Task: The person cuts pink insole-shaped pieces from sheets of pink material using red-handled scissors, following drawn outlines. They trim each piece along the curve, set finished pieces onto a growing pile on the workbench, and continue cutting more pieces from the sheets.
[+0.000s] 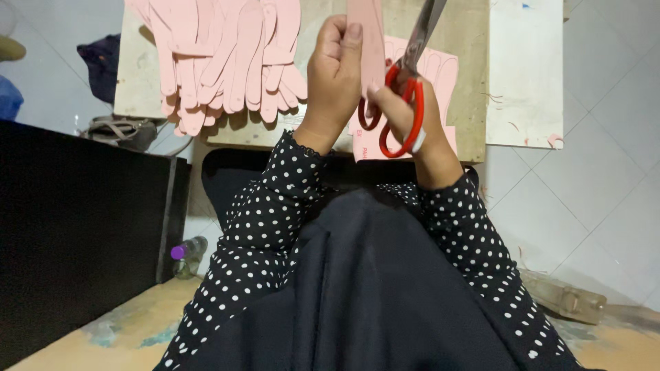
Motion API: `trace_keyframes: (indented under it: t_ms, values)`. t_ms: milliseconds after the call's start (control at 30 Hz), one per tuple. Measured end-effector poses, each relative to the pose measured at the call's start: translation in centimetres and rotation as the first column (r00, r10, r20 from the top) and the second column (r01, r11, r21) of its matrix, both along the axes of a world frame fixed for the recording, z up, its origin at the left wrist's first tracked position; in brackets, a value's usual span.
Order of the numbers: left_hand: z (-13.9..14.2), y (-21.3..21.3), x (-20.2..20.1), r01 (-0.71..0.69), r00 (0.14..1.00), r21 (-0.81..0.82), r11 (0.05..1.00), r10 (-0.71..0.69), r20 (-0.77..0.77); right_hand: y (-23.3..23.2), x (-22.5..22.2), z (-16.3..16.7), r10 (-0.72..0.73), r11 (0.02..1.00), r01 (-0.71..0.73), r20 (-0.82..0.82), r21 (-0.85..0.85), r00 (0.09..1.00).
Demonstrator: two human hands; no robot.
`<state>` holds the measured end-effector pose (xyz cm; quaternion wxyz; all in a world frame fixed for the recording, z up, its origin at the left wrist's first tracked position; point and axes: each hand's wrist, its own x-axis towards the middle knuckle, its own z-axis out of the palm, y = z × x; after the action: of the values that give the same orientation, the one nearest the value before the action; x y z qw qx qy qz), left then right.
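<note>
My left hand (335, 72) grips a narrow pink cut-out strip (368, 34) that runs up out of the top of the view. My right hand (405, 113) has its fingers through the red handles of a pair of scissors (402, 103), whose metal blades point upward along the strip's right edge. Behind both hands lies a pink sheet (440, 75) with outlined shapes on a wooden board (467, 82). Both arms wear black sleeves with white dots.
A pile of pink cut shapes (220, 62) lies on the board's left part. A white panel (524, 69) sits to the right. A black box (75, 227) stands at left, a plastic bottle with a purple cap (185, 253) on the white tiled floor beside it.
</note>
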<state>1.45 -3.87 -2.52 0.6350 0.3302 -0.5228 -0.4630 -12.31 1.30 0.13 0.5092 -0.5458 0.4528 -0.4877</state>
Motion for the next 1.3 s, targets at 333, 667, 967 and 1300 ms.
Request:
trace_keyframes:
  t_ms: [333,667,967,1300]
  values:
    - [2.2,1.6,1.2,0.046,0.98,-0.111,0.993,-0.066,-0.187,3.7,1.2,1.0,0.166,0.984,-0.141,-0.292,0.105,0.942]
    - [3.2,3.2,2.1,-0.039,0.999,-0.205,0.978,0.046,0.028,4.9,1.7,3.6,0.195,0.969,-0.142,-0.268,0.204,0.944]
    - [3.0,2.8,2.2,-0.188,0.977,-0.267,0.945,0.209,0.052,5.1,2.1,3.7,0.211,0.966,-0.151,-0.298,0.212,0.931]
    - [2.9,2.9,2.3,-0.238,0.968,-0.253,0.938,0.251,0.019,5.4,1.6,3.6,0.239,0.961,-0.185,-0.285,0.204,0.928]
